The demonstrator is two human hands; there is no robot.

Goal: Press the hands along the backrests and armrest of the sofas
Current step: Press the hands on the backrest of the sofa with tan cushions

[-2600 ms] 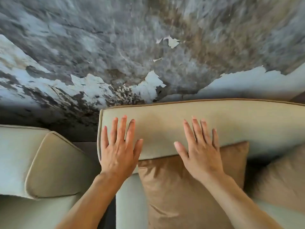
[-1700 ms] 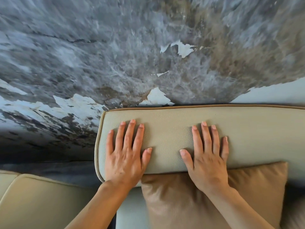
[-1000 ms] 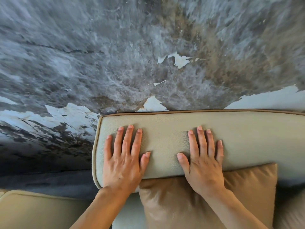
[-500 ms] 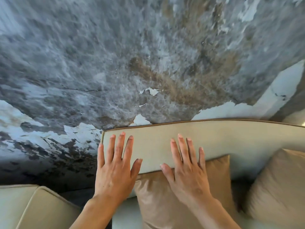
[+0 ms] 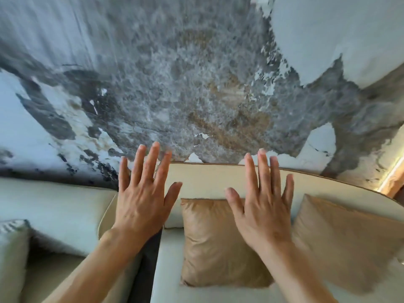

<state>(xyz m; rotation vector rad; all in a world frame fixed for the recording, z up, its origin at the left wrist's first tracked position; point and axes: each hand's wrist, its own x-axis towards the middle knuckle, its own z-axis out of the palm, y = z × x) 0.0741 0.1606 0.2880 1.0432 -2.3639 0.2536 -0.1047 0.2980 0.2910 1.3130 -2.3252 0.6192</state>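
A cream backrest (image 5: pixel 209 182) with brown piping runs across the middle of the right-hand sofa. My left hand (image 5: pixel 144 200) hovers flat, fingers spread, in front of the backrest's left end, holding nothing. My right hand (image 5: pixel 262 206) is also flat and spread, in front of the backrest and over the top of a tan cushion (image 5: pixel 216 243). Both hands look lifted off the fabric. A second cream sofa (image 5: pixel 54 211) stands at the left, its backrest running along the wall.
A wall (image 5: pixel 196 84) with peeling grey and white paint rises right behind both sofas. A second tan cushion (image 5: pixel 341 241) leans at the right. A pale cushion (image 5: pixel 11 254) lies at the far left. A dark gap (image 5: pixel 148 256) separates the two sofas.
Both hands have come off the backrest, where they lay pressed flat, and now hover in front of it. The view has pulled back, showing the left sofa and more cushions.
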